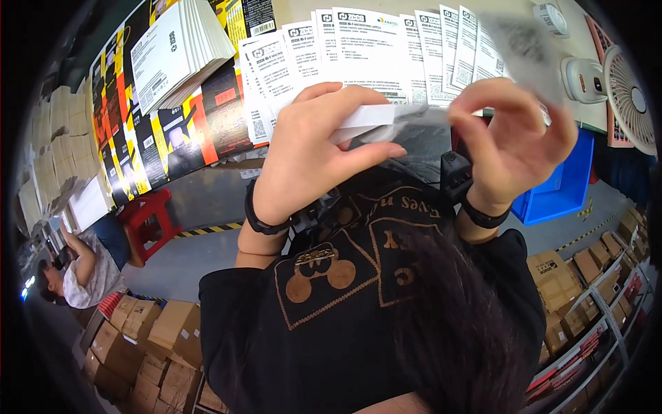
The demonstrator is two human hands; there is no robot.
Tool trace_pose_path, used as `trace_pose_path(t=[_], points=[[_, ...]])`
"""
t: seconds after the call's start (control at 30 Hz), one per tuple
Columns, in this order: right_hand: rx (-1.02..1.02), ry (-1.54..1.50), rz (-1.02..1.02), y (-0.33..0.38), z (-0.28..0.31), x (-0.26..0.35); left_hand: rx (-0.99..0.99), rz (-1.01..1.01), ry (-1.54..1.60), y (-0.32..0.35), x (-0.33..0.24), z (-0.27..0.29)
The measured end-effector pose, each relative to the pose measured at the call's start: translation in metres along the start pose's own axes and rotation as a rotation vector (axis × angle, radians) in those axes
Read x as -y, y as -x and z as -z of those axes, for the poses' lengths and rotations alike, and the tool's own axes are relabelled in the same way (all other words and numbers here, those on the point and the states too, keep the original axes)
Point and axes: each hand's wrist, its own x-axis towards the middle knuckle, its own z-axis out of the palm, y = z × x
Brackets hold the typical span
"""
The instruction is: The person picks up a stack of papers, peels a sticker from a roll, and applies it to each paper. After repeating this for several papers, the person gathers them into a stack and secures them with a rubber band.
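Observation:
My left hand point(307, 148) is closed round a folded white paper leaflet point(372, 117), gripped between the thumb below and the fingers above. A thin greyish edge, smeared by motion, runs from the leaflet to my right hand point(520, 134). The right thumb and index finger are pinched together at that edge; what lies between them is too blurred to make out. Above the right fingers shows a blurred grey-white sheet point(527, 52) with a dark printed patch; whether the hand touches it I cannot tell. Beyond both hands, several printed white leaflets point(369, 52) lie fanned out in overlapping rows.
A thick stack of white leaflets point(165, 58) sits on black, yellow and red printed sheets point(207, 114) at left. On the right are a white fan point(627, 96), a small white device point(585, 79) and a blue bin point(562, 186). A red stool point(148, 221), cartons point(158, 331) and another person point(83, 272) are lower left.

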Motion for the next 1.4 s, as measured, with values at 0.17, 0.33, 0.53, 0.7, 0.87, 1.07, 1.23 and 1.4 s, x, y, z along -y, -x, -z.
trace_pose_path(t=[0.17,0.33,0.53,0.7,0.87,1.07,1.23,1.4], points=[[-0.247,-0.162,-0.525,0.000,0.009,-0.019,-0.030,-0.128,0.074,0.001,0.016,0.000],[-0.198,-0.148,-0.683,0.014,-0.006,-0.060,0.111,-0.065,0.107,0.001,0.025,-0.006],[-0.156,-0.070,-0.692,0.019,-0.015,-0.068,0.155,-0.021,0.038,0.001,0.031,-0.006],[-0.138,-0.053,-0.692,0.019,-0.016,-0.071,0.132,-0.011,0.006,0.004,0.034,-0.010],[-0.151,-0.075,-0.693,0.020,-0.016,-0.071,0.121,0.035,-0.006,0.007,0.033,-0.012],[-0.132,0.015,-0.694,0.019,-0.019,-0.069,0.124,0.006,-0.030,0.006,0.032,-0.012],[-0.061,0.157,-0.711,0.007,-0.030,-0.051,0.132,0.006,-0.053,0.006,0.032,-0.013],[-0.013,0.410,-0.879,-0.002,-0.043,-0.036,0.116,-0.025,-0.032,0.006,0.030,-0.011]])
